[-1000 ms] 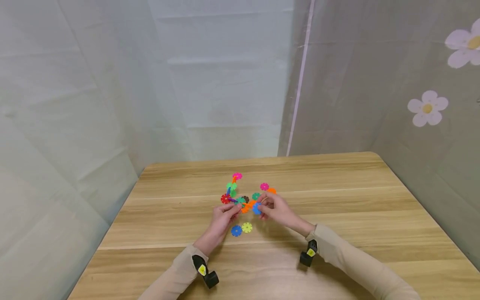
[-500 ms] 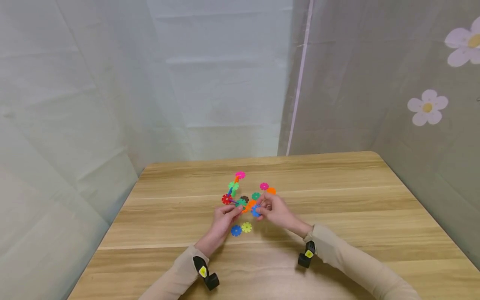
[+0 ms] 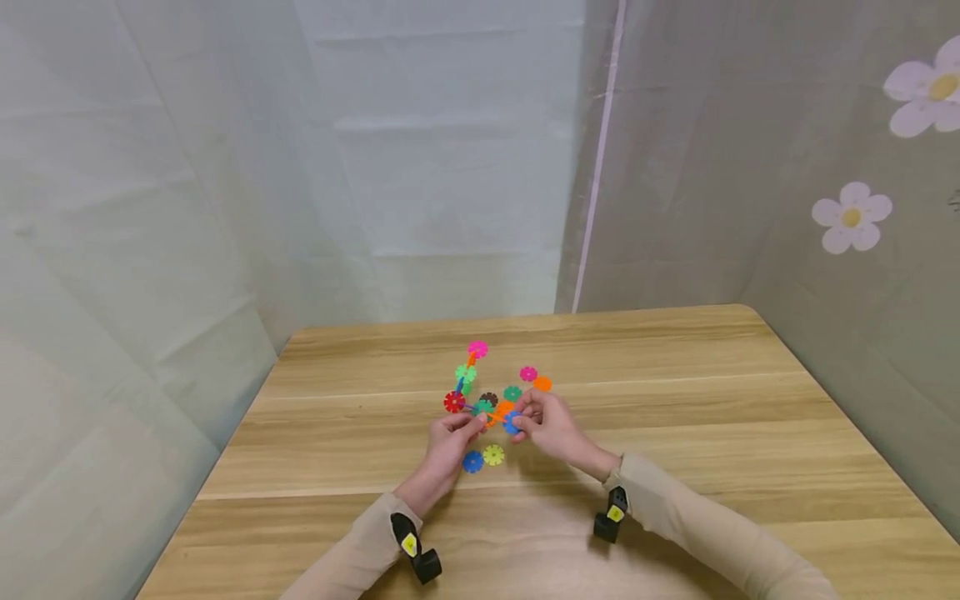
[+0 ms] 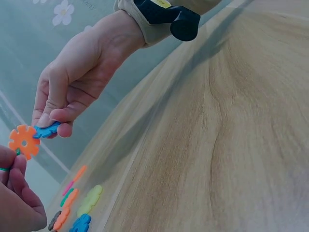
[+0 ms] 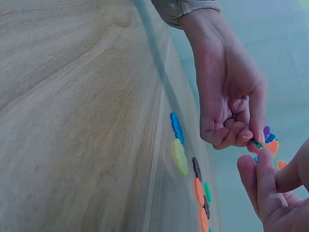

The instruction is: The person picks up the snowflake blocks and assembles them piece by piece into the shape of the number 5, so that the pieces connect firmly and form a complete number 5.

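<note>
Wooden bench (image 3: 675, 367) below, the left hand (image 3: 446, 445) pinches a green disc (image 3: 483, 407), the right hand (image 3: 555, 423) a blue disc (image 3: 512, 423); an orange disc (image 4: 31, 141) runs crosswise between, touching both.

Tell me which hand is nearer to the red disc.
Left. In the head view, the left hand is just on the near side of the red disc; the right hand is farther away, off to its right.

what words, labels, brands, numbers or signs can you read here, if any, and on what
Nothing is readable for certain.
Script on the curtain, beside a printed flower: too blurred.
Left yellow sticker, on left wrist device: marks too small.
Right yellow sticker, on right wrist device: likewise.
Toothed discs: no lettering visible.
</note>
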`<state>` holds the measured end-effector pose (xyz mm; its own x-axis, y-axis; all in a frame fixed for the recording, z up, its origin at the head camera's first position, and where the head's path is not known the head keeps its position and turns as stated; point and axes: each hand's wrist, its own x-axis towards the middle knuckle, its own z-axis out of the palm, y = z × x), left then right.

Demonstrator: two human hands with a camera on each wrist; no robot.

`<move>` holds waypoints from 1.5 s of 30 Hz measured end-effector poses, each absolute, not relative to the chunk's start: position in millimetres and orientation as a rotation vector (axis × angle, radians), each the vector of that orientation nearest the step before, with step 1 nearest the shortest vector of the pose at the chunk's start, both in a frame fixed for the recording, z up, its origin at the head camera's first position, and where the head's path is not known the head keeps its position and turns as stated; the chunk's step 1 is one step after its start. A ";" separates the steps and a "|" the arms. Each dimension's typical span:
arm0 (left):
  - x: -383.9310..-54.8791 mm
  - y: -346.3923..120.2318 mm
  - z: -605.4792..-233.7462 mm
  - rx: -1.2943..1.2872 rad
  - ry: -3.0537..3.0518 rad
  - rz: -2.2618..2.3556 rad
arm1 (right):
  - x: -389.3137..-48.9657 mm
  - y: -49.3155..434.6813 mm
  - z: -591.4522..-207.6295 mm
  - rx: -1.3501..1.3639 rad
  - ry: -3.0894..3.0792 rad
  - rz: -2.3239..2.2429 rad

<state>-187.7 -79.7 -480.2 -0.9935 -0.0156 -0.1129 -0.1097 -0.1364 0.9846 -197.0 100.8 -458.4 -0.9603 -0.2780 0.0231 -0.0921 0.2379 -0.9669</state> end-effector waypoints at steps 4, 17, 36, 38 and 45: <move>-187.8 -79.5 -480.6 -0.134 2.056 2.279 | -197.2 101.4 -458.5 -0.350 2.366 -1.796; -184.0 -77.1 -482.8 -0.158 2.086 2.219 | -195.5 104.9 -463.4 -0.421 2.400 -1.747; -186.6 -80.6 -483.9 -0.209 1.959 2.295 | -198.9 104.1 -459.8 -0.521 2.403 -1.640; -186.6 -82.0 -482.2 -0.203 1.937 2.292 | -199.2 103.8 -458.8 -0.545 2.386 -1.633; -186.2 -81.6 -478.3 -0.195 1.926 2.261 | -201.1 105.6 -457.8 -0.538 2.334 -1.633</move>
